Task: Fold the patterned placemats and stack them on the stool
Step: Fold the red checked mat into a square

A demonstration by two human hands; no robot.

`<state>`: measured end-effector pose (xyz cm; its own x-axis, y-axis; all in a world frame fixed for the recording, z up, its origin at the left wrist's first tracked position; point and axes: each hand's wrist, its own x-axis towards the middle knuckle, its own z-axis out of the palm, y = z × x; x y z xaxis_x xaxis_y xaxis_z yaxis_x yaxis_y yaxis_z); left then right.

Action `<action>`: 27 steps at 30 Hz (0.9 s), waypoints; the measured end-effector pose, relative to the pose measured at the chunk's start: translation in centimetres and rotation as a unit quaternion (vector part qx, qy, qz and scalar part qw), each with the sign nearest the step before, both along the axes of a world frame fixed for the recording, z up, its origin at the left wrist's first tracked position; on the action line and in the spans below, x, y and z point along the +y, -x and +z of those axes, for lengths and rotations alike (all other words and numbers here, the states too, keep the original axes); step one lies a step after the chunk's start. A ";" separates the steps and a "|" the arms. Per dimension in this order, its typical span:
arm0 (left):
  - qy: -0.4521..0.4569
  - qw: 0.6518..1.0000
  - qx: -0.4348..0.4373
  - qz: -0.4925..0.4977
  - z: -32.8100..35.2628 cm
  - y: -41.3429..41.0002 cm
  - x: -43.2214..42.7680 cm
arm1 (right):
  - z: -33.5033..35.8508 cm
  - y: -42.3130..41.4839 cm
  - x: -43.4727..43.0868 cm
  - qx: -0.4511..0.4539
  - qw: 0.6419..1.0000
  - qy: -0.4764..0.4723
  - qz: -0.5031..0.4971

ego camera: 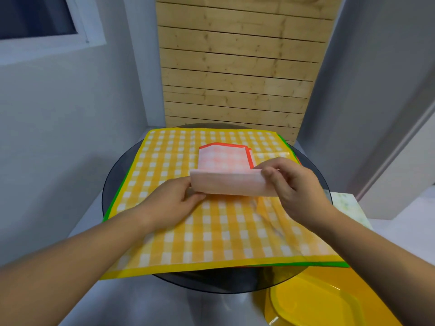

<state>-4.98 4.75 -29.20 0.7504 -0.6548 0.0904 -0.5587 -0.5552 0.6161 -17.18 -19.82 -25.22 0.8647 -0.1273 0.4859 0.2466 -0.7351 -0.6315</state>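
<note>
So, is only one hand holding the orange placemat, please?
No, the left hand and the right hand both grip the orange placemat at its lifted near fold.

Orange-and-white checked placemat [223, 161] on yellow-and-white checked placemat [211, 231]; yellow stool [329, 300]; dark table [110, 184].

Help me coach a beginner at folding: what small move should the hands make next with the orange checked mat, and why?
Probably carry the raised near flap forward and lay it flat on the far half. The left hand and right hand each pinch an end of that flap of the orange placemat, which stands curled, its fold unfinished, above the yellow placemat.
</note>
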 end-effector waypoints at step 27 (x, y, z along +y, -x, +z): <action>0.098 0.959 0.188 0.189 -0.3 -1.5 -3.0 | -3.8 -4.7 -1.2 0.275 0.951 -0.029 -0.139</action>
<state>-3.51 1.74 -29.47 0.9348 -0.3268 -0.1388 -0.0583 -0.5268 0.8480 -12.47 -20.99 -28.98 0.9154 -0.4001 -0.0441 -0.3302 -0.6836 -0.6509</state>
